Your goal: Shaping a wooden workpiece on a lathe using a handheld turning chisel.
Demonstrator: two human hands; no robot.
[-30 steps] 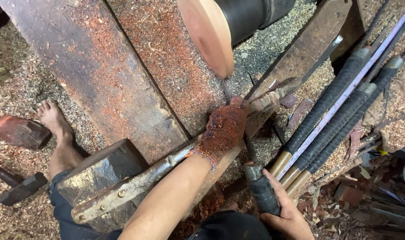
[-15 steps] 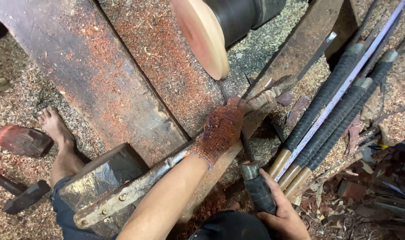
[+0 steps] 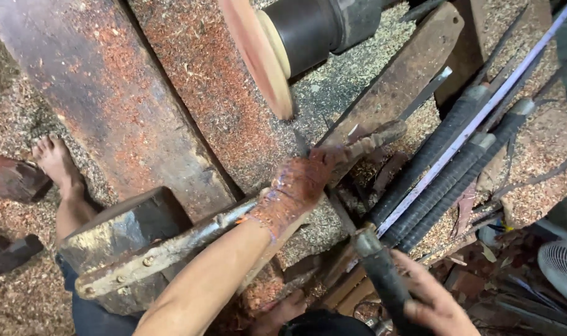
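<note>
Left hand: the left hand (image 3: 299, 186), caked in reddish sawdust, lies pressed flat on the long steel tool blade (image 3: 342, 221), fingers stretched forward and close together, pinning it down.
Right hand: the right hand (image 3: 429, 298) at the bottom edge wraps its fingers tight round the black cylindrical tool handle (image 3: 383, 280).
Workpiece: the round reddish wooden disc (image 3: 258, 56) sits mounted on the dark metal lathe spindle (image 3: 314, 28), just ahead of the left fingertips.
In the way: a rusty flat iron tool rest (image 3: 389, 93) crosses between hand and disc.
Beside: a bundle of dark ribbed-grip tools (image 3: 445, 168) lies just right.
Below: sawdust-strewn wooden beams (image 3: 109, 106), a bare foot (image 3: 56, 162), a white fan (image 3: 560, 264).
</note>
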